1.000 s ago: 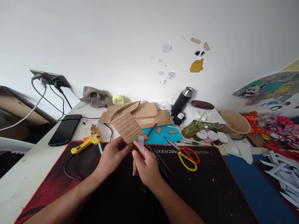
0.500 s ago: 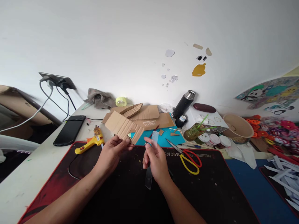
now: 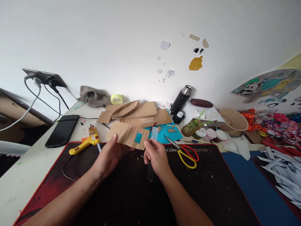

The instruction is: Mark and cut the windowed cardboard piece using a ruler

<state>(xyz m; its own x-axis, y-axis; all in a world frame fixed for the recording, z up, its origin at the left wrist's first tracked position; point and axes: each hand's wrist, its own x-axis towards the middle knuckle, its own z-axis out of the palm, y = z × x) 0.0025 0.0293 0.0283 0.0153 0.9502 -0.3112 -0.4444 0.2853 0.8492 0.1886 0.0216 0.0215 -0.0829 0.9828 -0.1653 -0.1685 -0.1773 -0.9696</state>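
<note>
My left hand (image 3: 110, 153) grips a corrugated cardboard piece (image 3: 124, 133) with a small rectangular cut-out, holding it nearly flat above the black and red desk mat (image 3: 211, 188). My right hand (image 3: 156, 156) is closed on a clear plastic ruler (image 3: 152, 147) that stands roughly upright just right of the cardboard. The ruler's top end touches or nears the cardboard's right edge. Both forearms reach in from the bottom of the view.
A yellow glue gun (image 3: 84, 142) lies left of the hands. Yellow and red scissors (image 3: 185, 152) lie to the right. Behind are more cardboard sheets (image 3: 145, 114), a teal sheet (image 3: 169, 133), a black flask (image 3: 181, 99), paint jars (image 3: 209, 133), a phone (image 3: 62, 130) and a paper bowl (image 3: 234, 121).
My left hand has lowered and flattened the cardboard piece, so its cut-out now shows. My right hand with the ruler has stayed just right of it.
</note>
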